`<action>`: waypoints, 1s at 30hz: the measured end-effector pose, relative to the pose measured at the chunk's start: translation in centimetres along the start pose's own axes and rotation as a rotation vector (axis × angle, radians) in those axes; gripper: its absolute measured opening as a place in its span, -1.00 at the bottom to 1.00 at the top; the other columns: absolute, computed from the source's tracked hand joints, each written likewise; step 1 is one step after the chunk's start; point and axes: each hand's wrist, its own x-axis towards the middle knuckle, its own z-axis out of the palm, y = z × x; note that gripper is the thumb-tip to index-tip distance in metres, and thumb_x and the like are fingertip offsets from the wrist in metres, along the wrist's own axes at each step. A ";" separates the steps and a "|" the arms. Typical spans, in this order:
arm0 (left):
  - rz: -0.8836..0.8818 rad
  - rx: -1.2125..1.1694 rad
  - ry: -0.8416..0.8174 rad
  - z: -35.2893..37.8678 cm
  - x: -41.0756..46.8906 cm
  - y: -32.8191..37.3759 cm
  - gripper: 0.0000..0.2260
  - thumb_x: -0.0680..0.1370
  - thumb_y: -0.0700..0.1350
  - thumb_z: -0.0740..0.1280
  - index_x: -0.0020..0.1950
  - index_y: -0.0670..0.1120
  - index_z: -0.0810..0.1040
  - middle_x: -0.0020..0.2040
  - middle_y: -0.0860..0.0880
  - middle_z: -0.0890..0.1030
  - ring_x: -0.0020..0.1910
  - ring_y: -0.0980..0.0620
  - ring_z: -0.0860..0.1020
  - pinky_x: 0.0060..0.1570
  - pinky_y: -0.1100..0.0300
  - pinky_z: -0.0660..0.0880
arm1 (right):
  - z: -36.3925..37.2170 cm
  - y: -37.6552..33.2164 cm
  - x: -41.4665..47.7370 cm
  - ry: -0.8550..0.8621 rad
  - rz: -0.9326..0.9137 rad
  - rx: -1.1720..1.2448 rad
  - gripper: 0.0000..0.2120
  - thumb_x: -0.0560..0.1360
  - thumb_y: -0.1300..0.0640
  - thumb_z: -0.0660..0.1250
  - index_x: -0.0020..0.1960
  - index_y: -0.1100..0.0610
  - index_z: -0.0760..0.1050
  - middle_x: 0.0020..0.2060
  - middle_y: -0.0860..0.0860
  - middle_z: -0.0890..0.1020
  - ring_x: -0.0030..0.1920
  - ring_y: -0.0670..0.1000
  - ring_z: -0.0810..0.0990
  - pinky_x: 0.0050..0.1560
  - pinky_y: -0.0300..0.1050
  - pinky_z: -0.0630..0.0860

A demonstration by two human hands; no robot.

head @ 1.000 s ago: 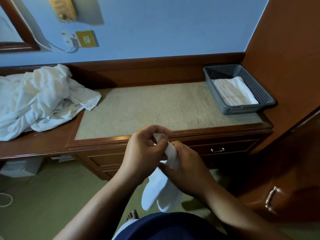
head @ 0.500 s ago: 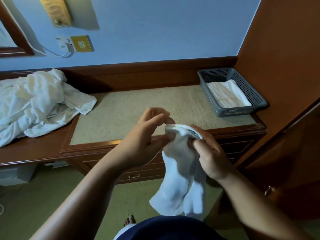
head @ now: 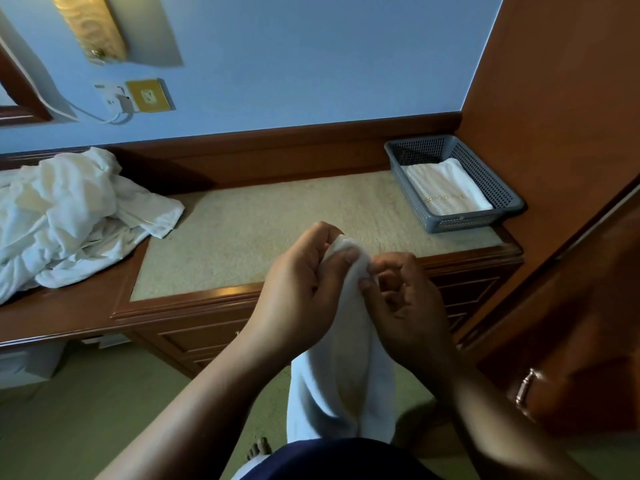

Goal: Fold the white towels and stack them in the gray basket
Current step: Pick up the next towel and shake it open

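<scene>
the wooden tabletop (head: 259,216) carries a crumpled pile of white towels (head: 69,216) at its left end and a gray basket (head: 467,221) at its right end, with one folded towel (head: 446,188) lying inside. in front of the tabletop a white towel (head: 343,375) hangs from both hands. the left hand (head: 301,292) pinches its top corner. the right hand (head: 405,306) has its fingers (head: 391,261) curled, apparently nipping the edge just beside.

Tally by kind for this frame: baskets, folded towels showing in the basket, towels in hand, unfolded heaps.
gray basket: 1
folded towel showing in it: 1
held towel: 1
heap of unfolded white towels: 1
Total: 4
</scene>
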 end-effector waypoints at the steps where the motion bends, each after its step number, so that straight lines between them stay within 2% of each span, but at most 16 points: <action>1: 0.014 0.016 -0.009 0.0 0.0 0.2 -0.94 0.66 -0.11 0.30 0.01 -0.07 0.52 -0.25 -0.01 0.60 -0.26 0.02 0.60 -0.28 -0.04 0.50 | 0.2 0.1 -0.2 0.008 -0.024 -0.001 -0.83 0.57 0.11 0.37 0.08 -0.11 0.45 -0.09 -0.10 0.65 -0.10 -0.10 0.68 -0.19 -0.20 0.59; 5: 0.041 0.050 -0.057 -0.1 -0.2 0.3 -0.95 0.66 -0.10 0.32 0.03 -0.06 0.54 -0.22 0.02 0.62 -0.22 0.04 0.63 -0.27 0.00 0.52 | 0.8 0.3 -0.1 -0.032 0.027 0.095 -0.84 0.59 0.09 0.36 0.15 -0.06 0.48 0.00 -0.02 0.65 -0.02 -0.04 0.69 -0.10 -0.08 0.64; 9: 0.070 0.090 -0.075 -0.4 0.0 0.1 -0.96 0.65 -0.11 0.32 0.04 -0.06 0.54 -0.21 0.04 0.61 -0.19 0.07 0.63 -0.26 0.06 0.52 | 1.0 0.8 0.5 -0.287 -0.026 0.141 -0.81 0.57 0.29 0.35 0.14 0.10 0.53 0.02 0.02 0.59 0.02 0.06 0.64 -0.07 0.14 0.60; 12: 0.094 0.103 -0.116 -0.9 0.2 0.0 -0.95 0.65 -0.12 0.32 0.04 -0.09 0.54 -0.20 0.04 0.61 -0.17 0.08 0.63 -0.25 0.15 0.53 | 1.1 1.4 0.8 -0.494 0.033 0.237 -0.67 0.46 0.43 0.36 0.10 0.09 0.56 0.00 0.02 0.60 0.04 0.00 0.61 -0.02 -0.02 0.57; 14: 0.108 0.141 -0.123 -1.6 0.5 -0.1 -0.94 0.66 -0.12 0.32 0.04 -0.09 0.54 -0.20 0.04 0.59 -0.19 0.09 0.61 -0.28 0.21 0.50 | 1.5 2.7 0.9 -0.641 0.149 0.198 -0.78 0.41 0.33 0.40 0.02 0.14 0.57 -0.07 0.06 0.61 -0.06 0.04 0.62 -0.10 0.03 0.56; 16: 0.109 0.183 -0.078 -2.7 1.0 -0.2 -0.93 0.66 -0.11 0.31 0.02 -0.08 0.53 -0.20 0.05 0.58 -0.20 0.12 0.58 -0.29 0.22 0.49 | 2.2 5.0 0.9 -0.759 0.256 0.063 -0.79 0.40 0.16 0.45 0.02 0.11 0.59 -0.06 0.06 0.62 -0.06 0.07 0.65 -0.05 0.11 0.61; 18: 0.115 0.243 0.010 -4.3 1.6 -0.5 -0.92 0.66 -0.10 0.31 -0.01 -0.07 0.53 -0.23 0.07 0.56 -0.24 0.18 0.54 -0.33 0.32 0.42 | 3.1 7.8 0.8 -0.824 0.307 -0.128 -0.73 0.37 -0.01 0.47 0.06 -0.01 0.61 -0.02 -0.04 0.64 -0.02 -0.01 0.67 0.02 0.06 0.64; 20: 0.092 0.276 0.086 -6.2 2.3 -1.1 -0.90 0.66 -0.05 0.30 -0.01 -0.05 0.52 -0.27 0.03 0.55 -0.31 0.14 0.50 -0.38 0.25 0.38 | 3.6 10.1 0.5 -0.864 0.284 -0.333 -0.70 0.37 -0.10 0.43 0.09 -0.06 0.62 -0.04 -0.11 0.65 0.00 -0.04 0.67 0.04 -0.03 0.63; 22: 0.057 0.283 0.183 -8.5 2.9 -2.2 -0.89 0.65 0.00 0.29 -0.02 0.00 0.53 -0.28 -0.06 0.55 -0.33 0.00 0.48 -0.39 0.07 0.36 | 3.7 12.1 0.0 -0.885 0.206 -0.511 -0.70 0.40 -0.11 0.39 0.09 -0.03 0.63 -0.05 -0.10 0.69 0.04 -0.01 0.66 0.07 -0.12 0.58; 23: 0.037 0.282 0.249 -9.6 3.2 -2.9 -0.89 0.65 0.01 0.29 -0.04 0.04 0.52 -0.28 -0.07 0.55 -0.33 0.01 0.47 -0.38 0.05 0.36 | 3.4 12.9 -0.3 -0.885 0.200 -0.574 -0.71 0.42 -0.10 0.39 0.09 -0.01 0.63 -0.03 -0.07 0.70 0.07 0.03 0.64 0.07 -0.16 0.52; 25: -0.031 0.275 0.405 -11.8 3.8 -4.6 -0.88 0.63 0.04 0.31 -0.11 0.13 0.50 -0.32 0.03 0.52 -0.34 0.13 0.43 -0.38 0.13 0.36 | 2.5 15.0 -1.1 -0.902 0.259 -0.683 -0.78 0.47 -0.09 0.38 0.02 0.00 0.63 -0.03 -0.03 0.67 0.11 0.10 0.58 0.02 -0.17 0.40; 26: -0.071 0.274 0.479 -13.1 4.0 -5.7 -0.86 0.62 0.03 0.31 -0.15 0.15 0.50 -0.35 0.08 0.49 -0.37 0.19 0.40 -0.38 0.20 0.33 | 1.7 16.2 -1.6 -0.934 0.284 -0.752 -0.83 0.49 -0.08 0.35 -0.08 0.00 0.60 -0.09 -0.02 0.63 0.10 0.12 0.57 0.00 -0.15 0.37; 28: -0.159 0.276 0.598 -15.6 3.8 -8.1 -0.83 0.62 0.04 0.31 -0.18 0.12 0.50 -0.36 0.10 0.46 -0.40 0.23 0.37 -0.38 0.24 0.31 | -0.3 18.8 -2.7 -0.992 0.306 -0.923 -0.78 0.52 -0.10 0.28 -0.20 0.01 0.53 -0.11 -0.03 0.57 0.09 0.13 0.58 0.05 -0.09 0.36; 30: -0.235 0.317 0.681 -18.1 3.2 -10.7 -0.82 0.60 0.08 0.31 -0.18 0.11 0.51 -0.32 0.09 0.47 -0.39 0.21 0.38 -0.36 0.17 0.34 | -2.9 21.0 -3.6 -1.014 0.324 -1.096 -0.76 0.54 -0.14 0.23 -0.10 -0.01 0.57 0.01 -0.03 0.60 0.11 0.10 0.56 0.15 -0.06 0.36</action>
